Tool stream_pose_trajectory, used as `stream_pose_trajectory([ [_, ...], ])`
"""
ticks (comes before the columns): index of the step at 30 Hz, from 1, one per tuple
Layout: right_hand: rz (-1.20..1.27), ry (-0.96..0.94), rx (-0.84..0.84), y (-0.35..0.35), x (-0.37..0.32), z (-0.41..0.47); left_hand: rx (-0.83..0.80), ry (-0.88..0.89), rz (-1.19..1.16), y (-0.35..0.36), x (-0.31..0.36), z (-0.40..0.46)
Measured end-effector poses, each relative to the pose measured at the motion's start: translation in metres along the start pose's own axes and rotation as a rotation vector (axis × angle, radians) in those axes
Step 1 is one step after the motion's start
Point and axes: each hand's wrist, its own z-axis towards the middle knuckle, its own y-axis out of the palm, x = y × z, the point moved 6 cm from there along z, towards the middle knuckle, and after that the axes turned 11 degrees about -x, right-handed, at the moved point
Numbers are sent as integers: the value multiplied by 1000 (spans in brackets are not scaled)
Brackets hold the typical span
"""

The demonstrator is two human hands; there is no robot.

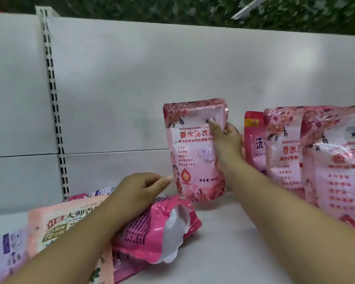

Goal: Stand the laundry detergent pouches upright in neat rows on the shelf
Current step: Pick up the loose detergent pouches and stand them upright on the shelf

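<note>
Standing upright near the middle of the white shelf (pixel 223 232), the pink floral pouch (pixel 193 152) is grasped at its upper right edge by the right hand (pixel 226 140), thumb across the front and fingers behind. The left hand (pixel 139 191) hovers just beside the pouch's lower left edge with fingers loosely curled, holding nothing; its forearm crosses the pile below.

Progress, as judged: partly done. To the right, a group of upright pouches (pixel 316 160) already stands in overlapping rows, with a darker pink pouch (pixel 253 140) behind them. At lower left, several pouches lie flat and remain to be stood: a magenta pouch (pixel 156 232), a peach pouch (pixel 70 222) and a lilac pouch (pixel 6 249).

Materials: all pouches are glossy flexible film, soft-sided and crinkled, with sealed top bands and printed fronts. The held pouch bulges toward its base. The shelf back panel (pixel 172 78) is flat, matt white, with a slotted upright (pixel 53 103) at left.
</note>
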Motion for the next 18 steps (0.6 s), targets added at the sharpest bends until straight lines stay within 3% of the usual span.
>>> stream_pose_trajectory([
  [4,-68,115,12,-10,40,-4,-15,-34,19,-2,-4,0],
  [7,-273,206,-152,-9,50,-4,-58,-50,20,-1,-7,3],
  [13,-532,750,-497,-15,75,-30,-67,-103,178,-5,-13,1],
  [15,-539,785,-530,-15,75,-31,-103,-118,176,-2,-14,0],
  [18,-397,681,-468,-10,73,-25,-126,-151,199,-1,-17,-1],
])
